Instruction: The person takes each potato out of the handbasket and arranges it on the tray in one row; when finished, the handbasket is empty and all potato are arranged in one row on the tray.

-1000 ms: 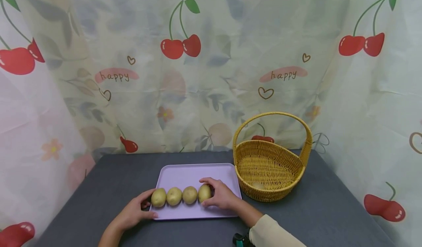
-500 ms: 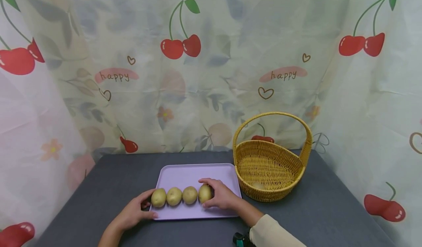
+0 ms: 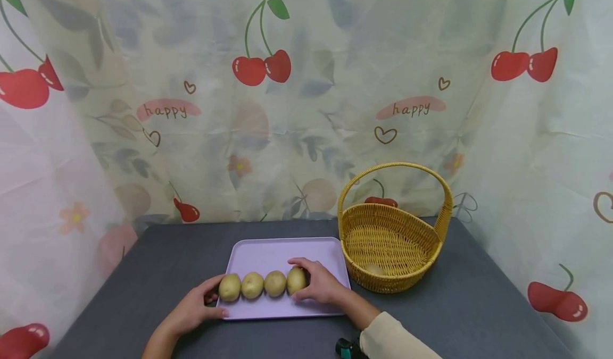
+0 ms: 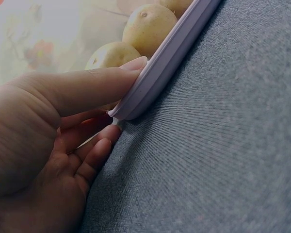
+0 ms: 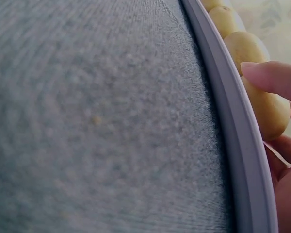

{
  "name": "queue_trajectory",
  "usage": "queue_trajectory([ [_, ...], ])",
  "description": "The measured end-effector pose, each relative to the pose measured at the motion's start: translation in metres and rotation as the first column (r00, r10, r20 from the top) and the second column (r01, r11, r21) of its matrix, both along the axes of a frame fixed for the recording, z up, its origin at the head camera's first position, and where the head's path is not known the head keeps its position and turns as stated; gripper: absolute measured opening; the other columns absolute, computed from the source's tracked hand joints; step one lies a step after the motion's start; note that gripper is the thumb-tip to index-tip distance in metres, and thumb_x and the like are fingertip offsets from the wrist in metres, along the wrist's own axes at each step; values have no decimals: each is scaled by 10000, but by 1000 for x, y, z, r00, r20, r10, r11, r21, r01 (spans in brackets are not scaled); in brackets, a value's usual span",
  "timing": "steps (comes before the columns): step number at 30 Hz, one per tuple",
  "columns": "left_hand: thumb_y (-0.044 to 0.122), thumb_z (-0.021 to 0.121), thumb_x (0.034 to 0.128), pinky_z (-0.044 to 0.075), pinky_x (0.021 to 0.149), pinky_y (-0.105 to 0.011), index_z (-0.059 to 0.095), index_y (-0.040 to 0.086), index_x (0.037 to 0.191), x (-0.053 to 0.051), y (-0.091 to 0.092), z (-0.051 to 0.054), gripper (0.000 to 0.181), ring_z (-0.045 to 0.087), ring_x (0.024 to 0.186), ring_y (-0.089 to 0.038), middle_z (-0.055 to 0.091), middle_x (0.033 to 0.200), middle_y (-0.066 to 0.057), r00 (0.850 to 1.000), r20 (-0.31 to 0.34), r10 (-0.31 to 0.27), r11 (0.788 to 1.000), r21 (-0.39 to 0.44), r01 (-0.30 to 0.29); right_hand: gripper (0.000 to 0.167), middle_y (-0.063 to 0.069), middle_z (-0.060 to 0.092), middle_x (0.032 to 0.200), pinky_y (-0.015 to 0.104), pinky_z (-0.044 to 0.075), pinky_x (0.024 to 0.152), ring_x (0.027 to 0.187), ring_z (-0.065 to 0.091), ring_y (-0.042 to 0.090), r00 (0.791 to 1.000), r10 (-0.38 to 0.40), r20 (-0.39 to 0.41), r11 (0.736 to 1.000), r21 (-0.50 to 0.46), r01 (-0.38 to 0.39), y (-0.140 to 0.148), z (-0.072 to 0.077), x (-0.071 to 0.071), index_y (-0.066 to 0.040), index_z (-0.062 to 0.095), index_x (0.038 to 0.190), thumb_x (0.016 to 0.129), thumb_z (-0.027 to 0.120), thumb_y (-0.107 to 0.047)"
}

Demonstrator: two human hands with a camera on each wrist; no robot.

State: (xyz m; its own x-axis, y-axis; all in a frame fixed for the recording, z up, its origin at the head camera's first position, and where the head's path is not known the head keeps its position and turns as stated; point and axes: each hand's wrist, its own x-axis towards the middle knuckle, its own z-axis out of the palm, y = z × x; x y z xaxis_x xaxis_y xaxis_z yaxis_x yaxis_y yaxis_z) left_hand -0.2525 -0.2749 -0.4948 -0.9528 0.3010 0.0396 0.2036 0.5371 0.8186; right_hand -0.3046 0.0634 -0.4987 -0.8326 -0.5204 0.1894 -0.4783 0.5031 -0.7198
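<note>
Several round potatoes stand in a row across a lilac tray (image 3: 282, 250). My right hand (image 3: 322, 283) holds the rightmost potato (image 3: 296, 280) between thumb and fingers; in the right wrist view the thumb lies on that potato (image 5: 266, 107). My left hand (image 3: 195, 307) grips the tray's near left corner. The left wrist view has the thumb over the tray rim (image 4: 150, 80) and the other fingers curled beside and under it. Its index finger reaches close to the leftmost potato (image 3: 230, 287); whether they touch I cannot tell.
A yellow wicker basket (image 3: 390, 282) with a tall handle stands right of the tray, with a pale round thing (image 3: 375, 269) inside. A black and teal object (image 3: 347, 348) lies by the right sleeve. Dark grey cloth (image 3: 182, 252) covers the table; a printed curtain (image 3: 306, 109) hangs behind.
Little differs. The rightmost potato shifts slightly under my right hand, to the right and then back toward its neighbour. My left hand keeps its place at the tray corner.
</note>
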Motion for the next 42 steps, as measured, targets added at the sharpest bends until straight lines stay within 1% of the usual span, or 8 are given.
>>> queue_trajectory([
  [5, 170, 855, 733, 420, 807, -308, 458, -13, 1406, 0, 0, 0, 803, 504, 974, -240, 530, 1261, -159, 1000, 5, 7, 1000, -2, -7, 803, 20, 586, 1242, 422, 344, 968, 1109, 489, 226, 1000, 29, -2, 1000, 2, -29, 1, 2, 0, -121, 510, 1392, 686, 885, -195],
  [13, 160, 855, 732, 420, 806, -304, 460, -14, 1404, 0, 0, 0, 799, 505, 971, -240, 532, 1253, -158, 1000, 4, 7, 1000, 1, -7, 822, 14, 572, 1233, 416, 340, 1010, 1133, 499, 194, 997, 77, 5, 997, 3, -77, 4, 1, -3, -90, 477, 1416, 704, 877, -183],
  [21, 173, 853, 736, 420, 806, -300, 455, -15, 1408, 0, -1, -1, 804, 504, 970, -236, 528, 1262, -161, 1000, -2, -5, 1000, 0, 5, 797, 9, 589, 1221, 394, 373, 986, 1113, 520, 185, 998, 62, -14, 998, 21, -61, 6, 0, -4, -94, 505, 1397, 699, 880, -182],
  [26, 186, 857, 733, 429, 821, -306, 453, -6, 1413, 0, -1, -1, 814, 517, 985, -237, 519, 1294, -173, 1000, 0, -8, 1000, -3, 8, 814, 27, 603, 1188, 377, 395, 950, 1073, 540, 188, 999, 41, -10, 999, -10, -41, 5, 1, -2, -99, 501, 1398, 685, 888, -161],
  [30, 178, 859, 727, 432, 834, -312, 458, -10, 1408, 0, -2, -1, 812, 522, 993, -243, 518, 1301, -181, 1000, -5, -4, 1000, -4, 4, 830, 57, 614, 1200, 386, 396, 949, 1073, 546, 211, 999, 32, -34, 999, -23, -33, 3, 0, -1, -112, 491, 1400, 676, 894, -164],
  [33, 171, 857, 730, 431, 828, -311, 454, -15, 1409, 0, -2, -2, 811, 519, 988, -242, 518, 1295, -180, 1000, -3, -8, 1000, 2, 8, 830, 49, 615, 1197, 381, 392, 932, 1049, 532, 209, 998, 23, -52, 1000, -3, -23, 2, -1, 0, -123, 494, 1399, 674, 895, -180],
  [37, 169, 854, 735, 427, 814, -307, 451, -13, 1413, -1, -2, -2, 810, 513, 976, -238, 520, 1288, -173, 1000, 3, -9, 1000, 10, 9, 830, 25, 604, 1195, 371, 380, 915, 1032, 503, 193, 999, 16, -35, 1000, 21, -15, 2, 0, 1, -142, 493, 1405, 679, 891, -196],
  [42, 174, 857, 730, 429, 821, -313, 457, -13, 1409, 0, -1, -2, 810, 517, 979, -239, 518, 1291, -178, 1000, -2, -6, 1000, 1, 6, 839, 50, 581, 1251, 420, 356, 980, 1112, 505, 221, 999, 45, -9, 999, 22, -45, 3, 3, 0, -128, 474, 1419, 690, 886, -181],
])
